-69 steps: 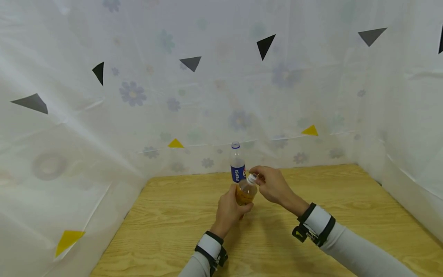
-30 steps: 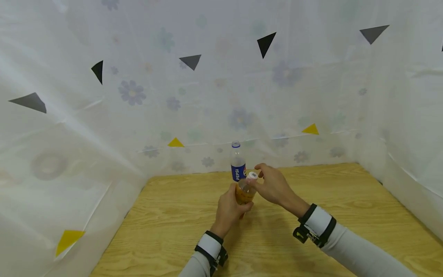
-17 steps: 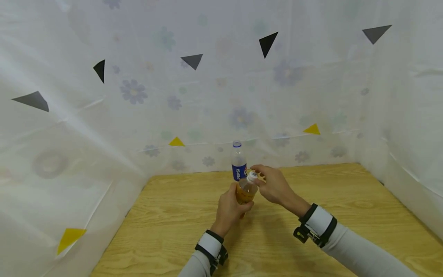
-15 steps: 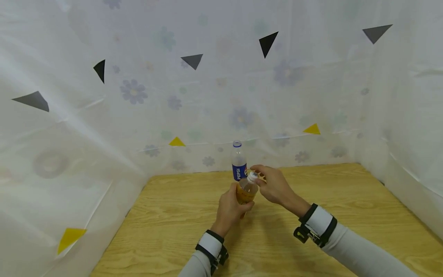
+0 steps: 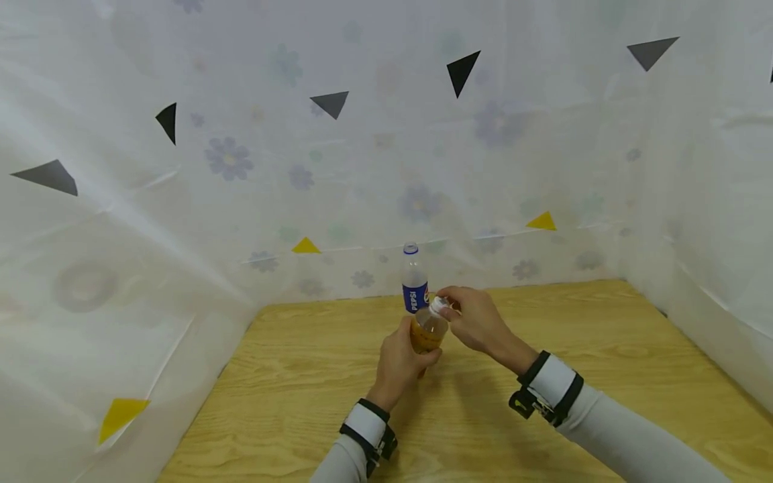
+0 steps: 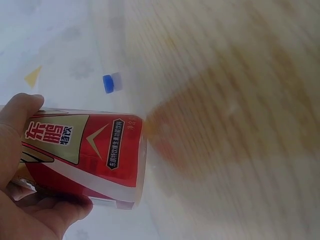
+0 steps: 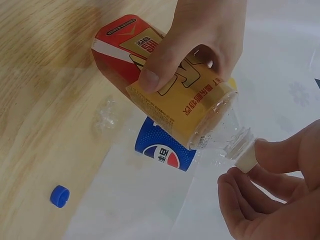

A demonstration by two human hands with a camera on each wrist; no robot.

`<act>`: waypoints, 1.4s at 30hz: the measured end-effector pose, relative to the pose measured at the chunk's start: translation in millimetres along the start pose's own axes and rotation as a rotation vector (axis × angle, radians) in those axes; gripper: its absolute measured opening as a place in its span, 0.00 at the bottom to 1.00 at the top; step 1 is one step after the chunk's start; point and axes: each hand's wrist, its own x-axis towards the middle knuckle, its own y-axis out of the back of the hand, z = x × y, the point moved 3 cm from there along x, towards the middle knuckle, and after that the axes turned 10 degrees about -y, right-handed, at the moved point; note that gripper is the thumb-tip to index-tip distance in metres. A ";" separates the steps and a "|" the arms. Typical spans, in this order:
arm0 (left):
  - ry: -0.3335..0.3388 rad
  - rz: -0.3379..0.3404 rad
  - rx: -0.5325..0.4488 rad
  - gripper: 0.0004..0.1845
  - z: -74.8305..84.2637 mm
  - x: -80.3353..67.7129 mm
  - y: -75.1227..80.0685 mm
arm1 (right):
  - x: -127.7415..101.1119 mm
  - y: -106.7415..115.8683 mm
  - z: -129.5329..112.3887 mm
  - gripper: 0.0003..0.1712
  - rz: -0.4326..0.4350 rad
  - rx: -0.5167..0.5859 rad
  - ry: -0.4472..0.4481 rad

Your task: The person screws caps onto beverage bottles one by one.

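My left hand (image 5: pixel 406 352) grips a tilted clear bottle (image 5: pixel 427 331) round its red and yellow label (image 6: pixel 85 155), a little above the wooden table (image 5: pixel 561 349). The bottle looks nearly empty. At the bottle's mouth sits a white cap (image 7: pixel 245 160), and my right hand (image 5: pixel 451 310) pinches it between thumb and fingers. The threaded neck (image 7: pixel 236 141) shows just below the cap. Right behind the held bottle, a clear Pepsi bottle (image 5: pixel 415 285) with a blue label and a blue cap (image 5: pixel 410 249) stands upright near the table's far edge.
A white flowered sheet (image 5: pixel 362 168) with black, grey and yellow triangles walls the table at the back and on both sides. In the right wrist view a blue cap (image 7: pixel 59 196) shows low at the left, where table and sheet meet.
My right hand's fingers have shifted round the white cap, from spread over it to a tighter pinch. The left hand and the bottle have hardly moved.
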 end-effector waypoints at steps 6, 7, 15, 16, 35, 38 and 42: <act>0.003 -0.009 0.005 0.38 -1.3 0.1 -0.6 | 1.6 -0.6 0.4 0.12 0.009 -0.002 -0.019; 0.000 -0.008 0.005 0.38 -1.2 0.2 -0.7 | 1.4 -0.6 0.9 0.12 0.012 -0.003 -0.023; -0.017 -0.004 0.008 0.36 0.2 -1.6 -1.2 | 1.4 -0.6 5.5 0.13 0.014 0.001 -0.053; -0.021 -0.002 0.008 0.36 0.3 -1.7 -1.6 | 1.2 -0.2 5.7 0.13 0.013 0.000 -0.054; -0.018 -0.009 0.016 0.36 1.0 -0.6 -1.8 | -2.3 2.9 0.9 0.28 -0.052 -0.036 -0.042; -0.024 -0.002 0.016 0.36 0.3 -0.2 -2.1 | -2.5 2.9 0.3 0.26 -0.040 -0.033 -0.030; -0.025 0.001 0.017 0.36 0.1 0.0 -2.6 | -3.0 2.6 0.0 0.24 -0.025 -0.027 -0.008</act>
